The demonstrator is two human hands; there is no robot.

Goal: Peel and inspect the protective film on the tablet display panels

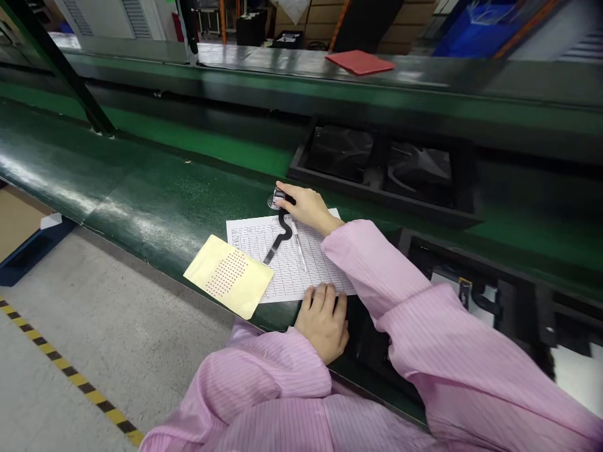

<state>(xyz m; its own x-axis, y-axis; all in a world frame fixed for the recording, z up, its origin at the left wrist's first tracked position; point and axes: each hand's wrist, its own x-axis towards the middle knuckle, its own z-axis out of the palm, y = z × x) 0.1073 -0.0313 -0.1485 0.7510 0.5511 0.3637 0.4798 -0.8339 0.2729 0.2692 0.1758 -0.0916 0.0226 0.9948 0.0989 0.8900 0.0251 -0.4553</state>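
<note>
My right hand (pixel 304 204) reaches over the top of a printed form (pixel 320 257), its fingers closed on a small black part with a white label (pixel 279 196). A shiny round edge shows beside that part. Below it, a black S-shaped strip (pixel 285 234) with a metallic end runs down over the form; whether it joins the part is hidden by my fingers. A white pen (pixel 298 247) lies on the form. My left hand (pixel 325 320) rests flat at the form's lower edge, holding nothing. Left of the form lies a yellow sheet (pixel 228 276) with rows of small red marks.
A black tray (pixel 381 176) with two compartments of plastic-wrapped items stands behind my right hand. More black trays (pixel 506 304) lie under and beyond my right sleeve. On the back ledge sits a red folded sheet (pixel 360 61). A green post (pixel 70 81) rises at left.
</note>
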